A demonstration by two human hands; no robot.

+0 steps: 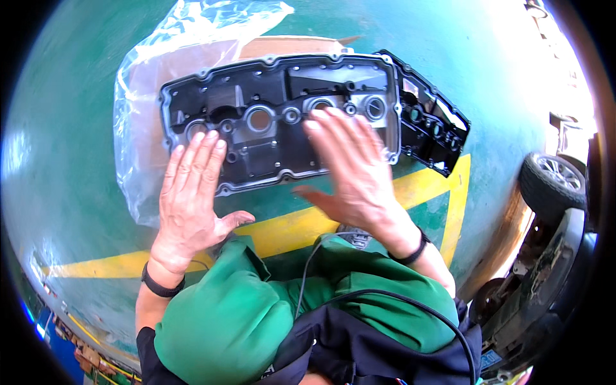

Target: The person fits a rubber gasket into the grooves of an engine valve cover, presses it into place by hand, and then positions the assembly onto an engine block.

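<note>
Lying partly beneath left grip (pixel 190 204) and right grip (pixel 357 172), both spread: black engine cover (pixel 271 146)

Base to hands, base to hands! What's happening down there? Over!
Left hand open, over cover. Right hand open, over it too. Second cover close on right, bag on left.

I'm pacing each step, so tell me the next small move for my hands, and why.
I'd probably curl the left hand and right hand around the near edge of the silver-rimmed black cover: both are spread open, reaching over its near side, and neither grips it. Whether they already touch it is hard to tell.
</note>
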